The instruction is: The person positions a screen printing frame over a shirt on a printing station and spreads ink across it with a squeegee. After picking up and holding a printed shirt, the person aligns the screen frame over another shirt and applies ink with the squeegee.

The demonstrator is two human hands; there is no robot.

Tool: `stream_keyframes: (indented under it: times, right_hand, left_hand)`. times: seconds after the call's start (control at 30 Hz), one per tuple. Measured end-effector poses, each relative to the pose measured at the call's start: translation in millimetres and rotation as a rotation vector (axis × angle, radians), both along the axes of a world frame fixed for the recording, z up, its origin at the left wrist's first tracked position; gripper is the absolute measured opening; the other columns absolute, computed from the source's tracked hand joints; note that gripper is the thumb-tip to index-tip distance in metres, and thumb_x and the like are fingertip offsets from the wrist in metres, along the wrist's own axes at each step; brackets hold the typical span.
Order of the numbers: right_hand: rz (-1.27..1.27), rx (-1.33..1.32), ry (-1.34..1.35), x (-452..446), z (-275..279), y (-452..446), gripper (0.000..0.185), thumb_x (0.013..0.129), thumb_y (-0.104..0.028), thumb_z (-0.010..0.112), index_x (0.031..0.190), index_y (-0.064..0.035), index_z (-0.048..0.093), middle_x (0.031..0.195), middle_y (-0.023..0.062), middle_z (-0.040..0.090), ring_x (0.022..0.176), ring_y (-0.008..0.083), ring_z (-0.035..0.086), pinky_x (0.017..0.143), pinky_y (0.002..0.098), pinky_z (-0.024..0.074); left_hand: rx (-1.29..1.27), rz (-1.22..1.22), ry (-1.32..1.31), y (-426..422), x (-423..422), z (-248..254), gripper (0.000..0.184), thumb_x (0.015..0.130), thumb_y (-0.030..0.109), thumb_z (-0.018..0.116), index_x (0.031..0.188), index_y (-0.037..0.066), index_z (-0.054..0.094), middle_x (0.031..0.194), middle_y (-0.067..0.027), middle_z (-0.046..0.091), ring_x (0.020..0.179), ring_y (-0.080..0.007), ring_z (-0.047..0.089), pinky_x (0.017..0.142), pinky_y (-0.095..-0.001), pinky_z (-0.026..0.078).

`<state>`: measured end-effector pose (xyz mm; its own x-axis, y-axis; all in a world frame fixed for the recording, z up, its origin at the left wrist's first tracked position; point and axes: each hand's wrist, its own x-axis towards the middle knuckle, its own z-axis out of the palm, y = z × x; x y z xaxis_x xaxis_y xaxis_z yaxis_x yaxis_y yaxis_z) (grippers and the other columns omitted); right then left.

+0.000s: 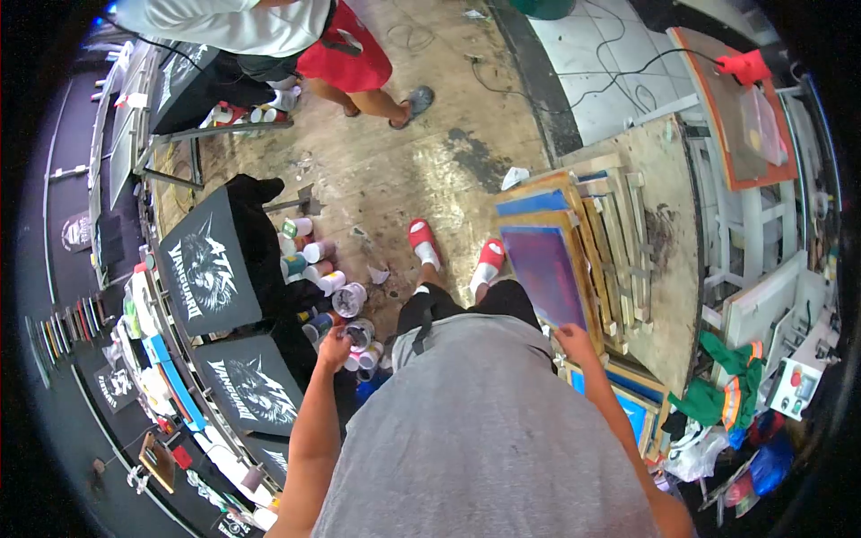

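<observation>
From where I watched, the two hands were well apart, one on each side of the grey shirt [484, 421]. The left hand [334, 348] had its fingers bent inward, just beside an open tub [359, 334]; I could not tell whether the fingertips gripped its rim or only hung next to it. Ahead of that hand stood a cluster of tubs [318, 260], and to its left lay a black printed panel [254, 386] with a white animal design. The right hand [576, 343] was loosely curled, near the lower end of a purple-meshed frame [543, 273]; whether it touched the frame or held anything, I could not make out. More wooden frames [619, 242] leaned ahead and to the right of it, and a blue-meshed frame [628, 412] sat behind it, beside the forearm.
</observation>
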<state>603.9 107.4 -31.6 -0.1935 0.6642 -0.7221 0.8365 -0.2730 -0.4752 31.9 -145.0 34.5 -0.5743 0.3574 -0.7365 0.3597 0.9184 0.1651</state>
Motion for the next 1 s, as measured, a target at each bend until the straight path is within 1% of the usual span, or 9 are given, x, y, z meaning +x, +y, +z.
stream_keyframes:
  times: [0.1,0.23,0.3,0.7,0.77,0.9,0.93,0.97,1.0]
  right_hand:
    - [0.017,-0.115,-0.083,20,-30,-13,0.037,0.083,-0.03,0.073,0.105,-0.0004,0.068,0.091,0.0145,0.072,0.083,0.0237,0.069,0.073,0.0346,0.0537]
    - [0.054,0.066,-0.09,18,0,-1,0.04,0.082,-0.033,0.072,0.105,-0.0005,0.068,0.093,0.0173,0.071,0.087,0.0271,0.069,0.079,0.0374,0.0532]
    - [-0.03,-0.111,-0.201,16,13,19,0.042,0.08,-0.035,0.072,0.104,0.0,0.068,0.098,0.0203,0.07,0.094,0.0319,0.068,0.085,0.0405,0.0517]
    - [-0.21,0.4,-0.442,7,-16,27,0.044,0.078,-0.028,0.071,0.112,-0.0007,0.062,0.116,0.0256,0.059,0.11,0.044,0.055,0.094,0.0486,0.0463]
    - [-0.224,0.513,-0.458,3,-28,15,0.046,0.077,-0.027,0.071,0.112,0.0002,0.061,0.119,0.0254,0.055,0.113,0.0449,0.052,0.094,0.0503,0.0447]
    - [-0.207,0.619,-0.604,11,-41,-6,0.04,0.073,-0.022,0.071,0.103,0.0026,0.06,0.11,0.027,0.058,0.106,0.0439,0.055,0.091,0.0508,0.0445]
    - [-0.282,0.494,-0.559,16,-45,-8,0.043,0.074,-0.019,0.068,0.109,0.0034,0.059,0.119,0.0285,0.055,0.114,0.0445,0.051,0.099,0.0505,0.0411]
    - [-0.268,0.334,-0.534,16,-30,-8,0.073,0.077,-0.019,0.069,0.139,0.0054,0.039,0.149,0.0286,0.031,0.136,0.0447,0.033,0.114,0.0498,0.0252]
    - [-0.294,0.302,-0.549,14,-25,-4,0.073,0.076,-0.019,0.069,0.139,0.0056,0.039,0.148,0.0275,0.032,0.137,0.0431,0.032,0.115,0.0487,0.025]
  left_hand:
    - [0.066,-0.055,-0.029,27,17,-5,0.045,0.087,0.028,0.056,0.126,0.006,0.056,0.107,-0.0211,0.069,0.102,-0.0333,0.066,0.09,-0.0401,0.05]
    - [0.244,-0.049,-0.139,64,45,-12,0.046,0.088,0.029,0.058,0.128,0.008,0.055,0.103,-0.0185,0.07,0.098,-0.031,0.068,0.087,-0.038,0.052]
    - [0.252,-0.108,-0.152,87,61,7,0.047,0.088,0.03,0.058,0.129,0.007,0.055,0.104,-0.0186,0.07,0.098,-0.0306,0.068,0.087,-0.0379,0.052]
    - [0.11,-0.165,-0.054,38,18,-4,0.048,0.083,0.029,0.06,0.125,0.005,0.058,0.104,-0.0194,0.069,0.1,-0.0307,0.067,0.088,-0.0381,0.051]
    - [0.137,-0.147,-0.103,3,-12,-52,0.047,0.083,0.028,0.061,0.124,0.004,0.059,0.104,-0.0196,0.069,0.1,-0.0313,0.067,0.089,-0.0387,0.051]
    - [0.134,-0.171,-0.137,0,-24,-61,0.042,0.085,0.029,0.06,0.119,0.006,0.063,0.108,-0.0207,0.068,0.102,-0.0317,0.067,0.089,-0.0405,0.051]
    - [0.062,-0.003,-0.177,21,-3,-33,0.044,0.084,0.03,0.062,0.121,0.006,0.062,0.112,-0.0176,0.068,0.1,-0.0301,0.067,0.087,-0.0407,0.052]
    - [0.019,-0.077,-0.067,51,21,9,0.038,0.086,0.028,0.06,0.117,0.007,0.065,0.104,-0.0128,0.071,0.099,-0.0264,0.067,0.086,-0.0385,0.052]
    - [0.038,-0.207,-0.074,51,22,4,0.031,0.085,0.026,0.057,0.109,0.009,0.066,0.102,-0.011,0.07,0.1,-0.0274,0.066,0.086,-0.0376,0.052]
